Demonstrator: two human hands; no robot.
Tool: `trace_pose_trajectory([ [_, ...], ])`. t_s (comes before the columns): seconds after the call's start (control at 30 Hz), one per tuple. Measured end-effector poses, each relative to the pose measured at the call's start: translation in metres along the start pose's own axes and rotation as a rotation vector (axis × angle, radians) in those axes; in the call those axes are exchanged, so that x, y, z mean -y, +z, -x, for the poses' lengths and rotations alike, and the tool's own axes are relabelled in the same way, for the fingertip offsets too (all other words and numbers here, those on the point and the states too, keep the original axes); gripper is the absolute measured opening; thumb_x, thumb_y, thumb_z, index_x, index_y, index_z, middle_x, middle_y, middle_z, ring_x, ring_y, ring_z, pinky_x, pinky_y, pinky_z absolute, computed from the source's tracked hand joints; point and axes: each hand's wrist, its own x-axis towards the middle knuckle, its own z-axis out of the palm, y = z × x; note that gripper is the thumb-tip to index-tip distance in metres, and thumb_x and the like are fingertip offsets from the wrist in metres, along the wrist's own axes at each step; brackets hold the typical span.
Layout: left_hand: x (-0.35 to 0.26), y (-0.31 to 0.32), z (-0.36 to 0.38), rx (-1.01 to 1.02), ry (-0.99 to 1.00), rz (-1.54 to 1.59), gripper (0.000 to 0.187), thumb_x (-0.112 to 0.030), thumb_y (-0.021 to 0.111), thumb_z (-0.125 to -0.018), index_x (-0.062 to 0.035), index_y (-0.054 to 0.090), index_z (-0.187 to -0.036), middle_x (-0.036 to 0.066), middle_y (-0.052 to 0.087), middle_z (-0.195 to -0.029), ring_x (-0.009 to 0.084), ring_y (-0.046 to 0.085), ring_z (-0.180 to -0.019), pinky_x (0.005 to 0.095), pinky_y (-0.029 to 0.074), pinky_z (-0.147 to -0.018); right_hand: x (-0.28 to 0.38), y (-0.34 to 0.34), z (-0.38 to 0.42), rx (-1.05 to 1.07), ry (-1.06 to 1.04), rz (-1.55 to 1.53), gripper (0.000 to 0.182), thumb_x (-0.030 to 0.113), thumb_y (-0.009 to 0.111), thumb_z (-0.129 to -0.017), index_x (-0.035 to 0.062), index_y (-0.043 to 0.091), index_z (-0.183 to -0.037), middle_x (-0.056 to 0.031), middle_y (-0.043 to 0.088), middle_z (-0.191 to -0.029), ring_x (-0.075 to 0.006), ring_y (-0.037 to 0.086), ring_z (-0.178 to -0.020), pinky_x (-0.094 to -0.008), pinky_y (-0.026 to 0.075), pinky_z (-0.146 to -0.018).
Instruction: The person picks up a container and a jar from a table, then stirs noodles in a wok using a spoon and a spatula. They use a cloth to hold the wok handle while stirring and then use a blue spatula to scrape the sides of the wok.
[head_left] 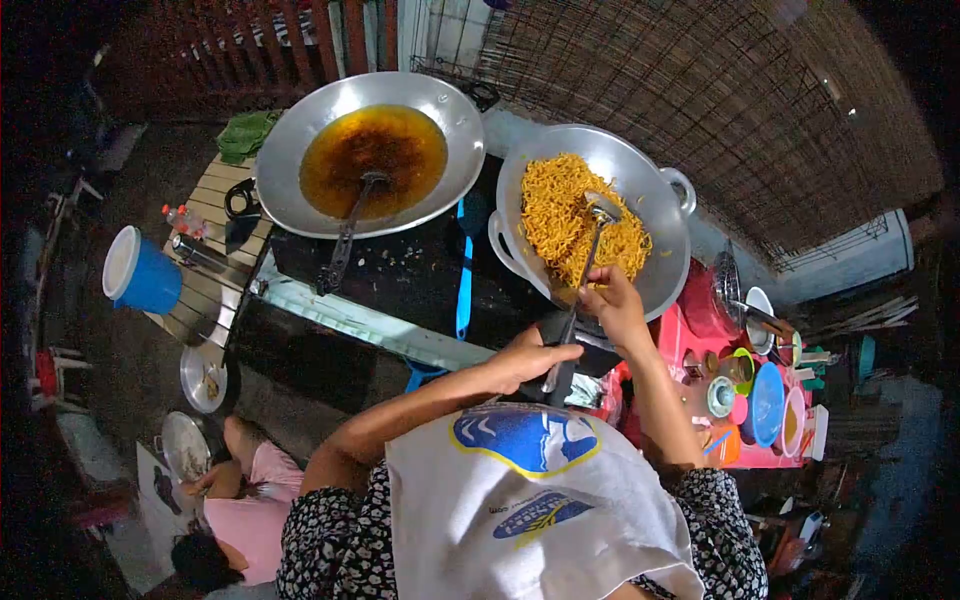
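Observation:
My right hand (612,305) is closed around the upper handle of a metal ladle (600,225), whose bowl rests among yellow noodles (565,205) in the right wok (655,240). Lower down, beside the dark end of the handle, is my left hand (535,360), its thumb against the handle and its other fingers partly hidden. To the left, a second wide wok (455,130) holds brown-yellow oil (400,150), with a dark slotted spatula (345,235) leaning in it.
A blue utensil (465,275) lies between the woks. At left are a blue bucket (150,285) and a green cloth (245,135). Bowls and a blue basin (767,405) stand on a pink table at right. Another person (250,515) in pink sits at lower left near a pot (187,445).

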Motion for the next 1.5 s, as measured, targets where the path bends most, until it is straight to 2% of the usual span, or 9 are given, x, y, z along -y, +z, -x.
trace_pose_trajectory([
  [0.13, 0.002, -0.030, 0.001, -0.122, 0.025, -0.135, 0.018, -0.022, 0.063, -0.078, -0.0082, 0.057, -0.087, -0.002, 0.053, -0.071, 0.0085, 0.048, -0.062, 0.0259, 0.039, -0.055, -0.012, -0.001, 0.053, -0.052, -0.035, 0.559, 0.019, 0.015, 0.053, -0.084, 0.0008, 0.051, -0.070, -0.0036, 0.053, -0.059, -0.0103, 0.049, -0.056, -0.0290, 0.040, -0.052],
  [0.33, -0.035, -0.047, 0.017, 0.024, 0.002, -0.071, 0.024, -0.016, 0.059, -0.080, -0.0073, 0.052, -0.101, 0.003, 0.057, -0.085, 0.0122, 0.053, -0.082, 0.0280, 0.044, -0.073, -0.063, 0.085, 0.086, 0.241, -0.115, 0.187, 0.030, 0.008, 0.061, -0.068, 0.0008, 0.056, -0.097, -0.0207, 0.057, -0.094, -0.0329, 0.056, -0.087, -0.0356, 0.044, -0.078],
  [0.37, -0.041, -0.043, 0.022, -0.008, -0.033, 0.033, 0.018, -0.013, 0.058, -0.079, -0.0066, 0.053, -0.096, 0.002, 0.056, -0.081, 0.0124, 0.054, -0.078, 0.0271, 0.044, -0.071, -0.044, 0.098, 0.078, 0.227, -0.297, -0.025, 0.034, 0.007, 0.059, -0.074, 0.0007, 0.050, -0.106, -0.0078, 0.056, -0.094, -0.0179, 0.052, -0.090, -0.0308, 0.042, -0.080],
  [0.5, -0.031, -0.050, 0.016, 0.020, -0.070, 0.103, 0.020, -0.012, 0.058, -0.078, -0.0047, 0.053, -0.096, 0.002, 0.053, -0.080, 0.0160, 0.055, -0.079, 0.0276, 0.044, -0.073, 0.006, 0.133, 0.056, 0.196, -0.282, -0.290, 0.044, 0.013, 0.062, -0.074, 0.0025, 0.046, -0.114, -0.0085, 0.054, -0.101, -0.0188, 0.051, -0.094, -0.0314, 0.041, -0.084],
  [0.63, 0.014, -0.068, -0.007, -0.184, 0.316, -0.303, 0.022, -0.006, 0.055, -0.079, -0.0042, 0.048, -0.100, 0.008, 0.056, -0.084, 0.0171, 0.058, -0.072, 0.0314, 0.050, -0.065, 0.005, 0.140, 0.037, 0.217, -0.309, -0.307, 0.042, 0.014, 0.062, -0.074, 0.0032, 0.047, -0.113, -0.0102, 0.055, -0.102, -0.0215, 0.052, -0.094, -0.0323, 0.041, -0.084],
  [0.8, -0.034, -0.054, 0.038, 0.179, -0.004, 0.483, 0.032, -0.014, 0.050, -0.082, -0.0034, 0.048, -0.112, 0.012, 0.058, -0.098, 0.0227, 0.060, -0.084, 0.0345, 0.052, -0.073, -0.002, 0.116, 0.024, 0.272, -0.329, -0.259, 0.040, 0.016, 0.061, -0.075, 0.0041, 0.049, -0.111, -0.0123, 0.056, -0.103, -0.0249, 0.053, -0.095, -0.0334, 0.041, -0.084],
  [1.2, -0.017, -0.061, 0.029, 0.113, -0.107, 0.457, 0.026, -0.016, 0.053, -0.083, -0.0070, 0.051, -0.107, 0.007, 0.059, -0.089, 0.0182, 0.061, -0.075, 0.0316, 0.052, -0.067, 0.035, -0.116, 0.193, 0.375, 0.307, 0.360, 0.042, 0.018, 0.056, -0.082, 0.0037, 0.046, -0.120, -0.0112, 0.056, -0.111, -0.0201, 0.052, -0.103, -0.0308, 0.039, -0.089],
  [1.33, -0.009, -0.058, 0.034, 0.017, -0.062, 0.267, 0.020, -0.015, 0.056, -0.082, -0.0076, 0.051, -0.101, 0.005, 0.057, -0.083, 0.0156, 0.058, -0.069, 0.0296, 0.050, -0.060, 0.032, -0.143, 0.216, 0.067, 0.474, 0.107, 0.041, 0.009, 0.056, -0.081, 0.0027, 0.046, -0.120, -0.0065, 0.058, -0.107, -0.0155, 0.054, -0.095, -0.0309, 0.041, -0.083],
  [1.5, -0.007, -0.045, 0.042, -0.185, 0.066, -0.051, 0.016, -0.009, 0.060, -0.079, -0.0064, 0.050, -0.092, 0.001, 0.055, -0.078, 0.0093, 0.054, -0.067, 0.0251, 0.047, -0.059, 0.009, -0.108, 0.158, -0.405, -0.087, 0.508, 0.042, 0.003, 0.056, -0.078, 0.0108, 0.050, -0.119, -0.0109, 0.060, -0.105, -0.0189, 0.058, -0.087, -0.0287, 0.044, -0.077],
])
